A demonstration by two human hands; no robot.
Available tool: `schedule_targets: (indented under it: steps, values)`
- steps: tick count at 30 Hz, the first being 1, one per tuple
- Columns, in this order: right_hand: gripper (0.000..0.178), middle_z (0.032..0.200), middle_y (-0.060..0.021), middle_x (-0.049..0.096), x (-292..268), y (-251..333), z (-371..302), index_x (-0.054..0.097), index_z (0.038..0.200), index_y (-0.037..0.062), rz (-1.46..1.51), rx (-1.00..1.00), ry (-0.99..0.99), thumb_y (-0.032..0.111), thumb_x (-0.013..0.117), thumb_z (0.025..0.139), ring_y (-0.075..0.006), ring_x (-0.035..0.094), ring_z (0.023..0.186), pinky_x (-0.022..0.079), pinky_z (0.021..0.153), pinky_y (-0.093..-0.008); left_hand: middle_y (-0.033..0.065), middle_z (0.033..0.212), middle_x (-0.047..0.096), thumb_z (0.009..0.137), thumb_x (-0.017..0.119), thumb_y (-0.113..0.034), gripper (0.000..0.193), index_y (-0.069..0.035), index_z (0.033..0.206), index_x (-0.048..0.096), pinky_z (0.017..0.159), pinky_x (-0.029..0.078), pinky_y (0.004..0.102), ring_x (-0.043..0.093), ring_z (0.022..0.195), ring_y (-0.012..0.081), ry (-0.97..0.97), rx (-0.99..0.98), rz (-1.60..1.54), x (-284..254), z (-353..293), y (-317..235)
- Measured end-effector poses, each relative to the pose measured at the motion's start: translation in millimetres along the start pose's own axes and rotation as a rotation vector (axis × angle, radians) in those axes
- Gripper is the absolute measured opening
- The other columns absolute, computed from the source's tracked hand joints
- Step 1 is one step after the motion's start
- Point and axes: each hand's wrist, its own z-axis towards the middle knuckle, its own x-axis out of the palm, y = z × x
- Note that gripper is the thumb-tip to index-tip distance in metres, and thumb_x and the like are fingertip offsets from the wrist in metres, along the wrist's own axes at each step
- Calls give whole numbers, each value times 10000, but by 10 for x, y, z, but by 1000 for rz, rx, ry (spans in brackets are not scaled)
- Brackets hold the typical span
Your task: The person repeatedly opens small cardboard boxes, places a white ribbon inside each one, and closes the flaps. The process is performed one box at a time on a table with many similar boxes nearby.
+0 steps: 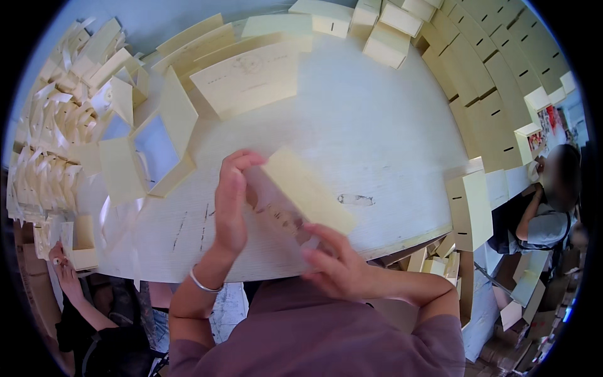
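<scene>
A cream cardboard box [311, 188], tilted and blurred by motion, is between my two hands above the table. Its side turned toward me looks greyish, with brown marks low on it. My left hand [231, 204] is closed on the upper left end of the box, fingers over its edge; a silver bangle is on that wrist. At the lower right end, my right hand [333, 261] grips the box with bent fingers. Left of the hands stands an open cream box [156, 151] with a pale bluish inside and its flaps spread.
Cream panels [251, 81] stand at the back left, one printed. Many ribboned cream pieces [59, 125] pile along the left edge. Stacked cream boxes [483, 81] line the right side. Co-worker's hand [66, 273] is at lower left; another person [549, 207] is far right.
</scene>
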Motion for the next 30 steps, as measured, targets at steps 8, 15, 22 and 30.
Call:
schedule_targets:
  steps: [8,15,22,30]
  values:
    - [349,1043,-189,497,3,-351,981,487,1100,-1,-486,-9,36,175,498,799,-329,479,1020,336,927,-398,-21,744,352,856,453,-117,73,-61,886,416,630,292,183,338,686,50,-185,-84,-384,155,-2,-128]
    - [205,805,-106,486,187,-553,1130,543,873,18,0,194,84,177,575,746,-261,493,858,333,862,-418,29,842,334,627,515,-50,293,-91,858,341,747,303,225,338,777,114,-41,-115,-487,-22,1,-24]
    - [142,937,-62,480,-313,-762,1011,477,802,40,940,348,-157,153,526,731,-178,475,943,407,791,-307,66,1016,372,621,489,-23,429,-69,1039,405,872,301,273,364,969,144,4,-222,-248,-171,41,-147]
    - [205,1042,-64,498,-662,-1122,278,541,975,48,666,787,-95,20,477,782,-142,509,898,401,823,-261,35,872,509,754,450,-242,441,-55,1152,427,687,376,208,474,792,93,185,-636,-153,-436,14,-318]
